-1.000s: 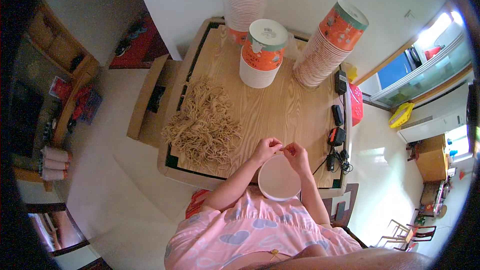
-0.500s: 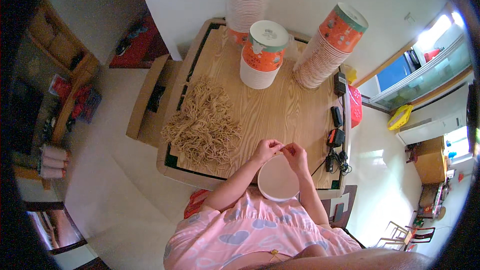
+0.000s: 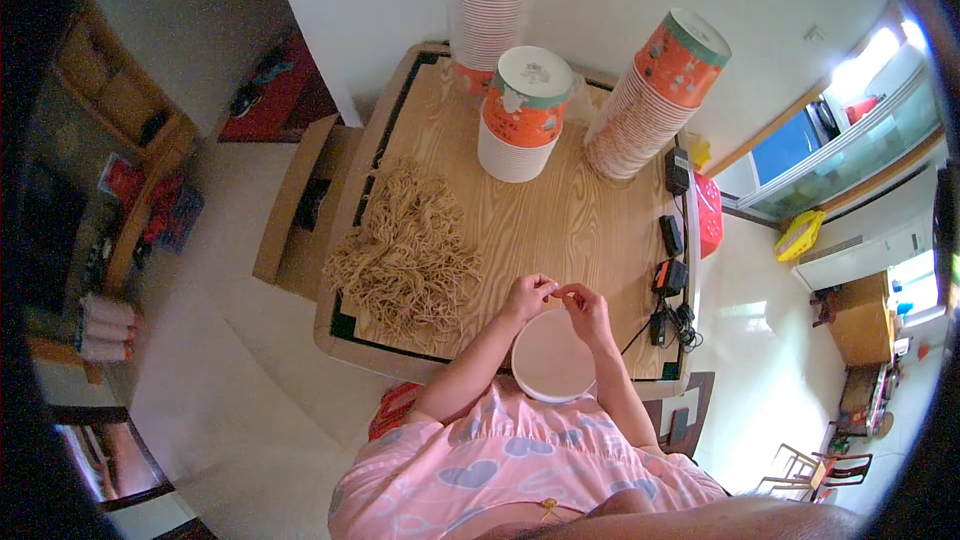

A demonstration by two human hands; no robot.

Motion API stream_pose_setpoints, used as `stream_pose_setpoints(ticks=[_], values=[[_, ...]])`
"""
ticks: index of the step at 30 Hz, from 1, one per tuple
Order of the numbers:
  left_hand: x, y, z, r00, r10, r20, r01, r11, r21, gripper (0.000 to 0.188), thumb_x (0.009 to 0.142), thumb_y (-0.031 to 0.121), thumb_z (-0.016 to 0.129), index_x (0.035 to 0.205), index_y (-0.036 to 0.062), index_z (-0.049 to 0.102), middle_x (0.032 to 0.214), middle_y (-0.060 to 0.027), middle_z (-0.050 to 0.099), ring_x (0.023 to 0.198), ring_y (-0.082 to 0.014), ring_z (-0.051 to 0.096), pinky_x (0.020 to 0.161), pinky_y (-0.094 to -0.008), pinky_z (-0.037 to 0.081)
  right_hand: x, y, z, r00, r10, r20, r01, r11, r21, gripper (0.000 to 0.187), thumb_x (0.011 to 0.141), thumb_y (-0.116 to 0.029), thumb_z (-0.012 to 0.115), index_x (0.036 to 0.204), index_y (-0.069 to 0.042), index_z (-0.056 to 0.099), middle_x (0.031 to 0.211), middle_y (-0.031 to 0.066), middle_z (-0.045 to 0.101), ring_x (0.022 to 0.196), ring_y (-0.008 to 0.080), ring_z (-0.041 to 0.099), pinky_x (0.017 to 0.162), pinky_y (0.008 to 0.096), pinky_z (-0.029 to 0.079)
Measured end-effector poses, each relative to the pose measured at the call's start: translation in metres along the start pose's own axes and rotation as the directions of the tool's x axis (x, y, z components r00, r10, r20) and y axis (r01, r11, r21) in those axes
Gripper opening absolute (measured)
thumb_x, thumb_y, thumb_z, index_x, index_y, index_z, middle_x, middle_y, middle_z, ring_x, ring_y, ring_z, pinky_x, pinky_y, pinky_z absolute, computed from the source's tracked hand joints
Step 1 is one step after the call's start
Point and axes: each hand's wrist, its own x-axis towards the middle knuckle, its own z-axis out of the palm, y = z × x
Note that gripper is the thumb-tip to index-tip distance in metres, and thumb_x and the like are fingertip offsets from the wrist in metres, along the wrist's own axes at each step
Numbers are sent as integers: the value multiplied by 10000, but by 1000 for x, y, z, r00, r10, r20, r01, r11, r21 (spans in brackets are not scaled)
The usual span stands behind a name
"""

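My left hand (image 3: 527,295) and my right hand (image 3: 585,306) meet just above the far rim of a round white lid or bowl (image 3: 552,358) at the near edge of the wooden table (image 3: 560,230). The fingertips of both hands pinch together on something small and thin between them; I cannot make out what it is. A large heap of tan dried noodles (image 3: 408,252) lies on the table to the left of my left hand.
Stacks of orange and white paper bowls (image 3: 522,112) stand at the far side, another stack leaning at the right (image 3: 655,92), a tall one (image 3: 492,0) behind. Black chargers and cables (image 3: 670,280) line the right edge. A cardboard box (image 3: 300,202) sits left of the table.
My hands stay over the white lid with only slight finger movement. Nothing else has shifted.
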Motion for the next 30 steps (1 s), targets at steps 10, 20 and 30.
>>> stream_pose_setpoints(ticks=[10,20,30], values=[[1,2,-6,999,-6,41,10,996,-89,133,774,188,605,791,56,611,685,-5,579,595,-95,489,573,-237,400,4,-2,0,998,18,65,-13,997,-71,94,812,-44,524,870,-37,598,803,79,650,674,117,579,604,261,461],[2,12,3,988,156,-17,-145,950,277,115,779,150,600,803,38,606,733,-9,611,681,-95,549,636,-254,442,3,12,3,992,123,-2,-123,991,45,72,750,-70,625,811,-34,611,548,-48,440,517,40,375,454,209,319],[1,19,6,979,201,-42,-187,957,223,118,785,140,592,813,32,628,746,-30,631,686,-119,578,665,-262,461,14,5,-7,951,234,201,-284,920,270,135,818,-164,592,837,-31,599,605,-43,485,527,47,422,483,197,356]])
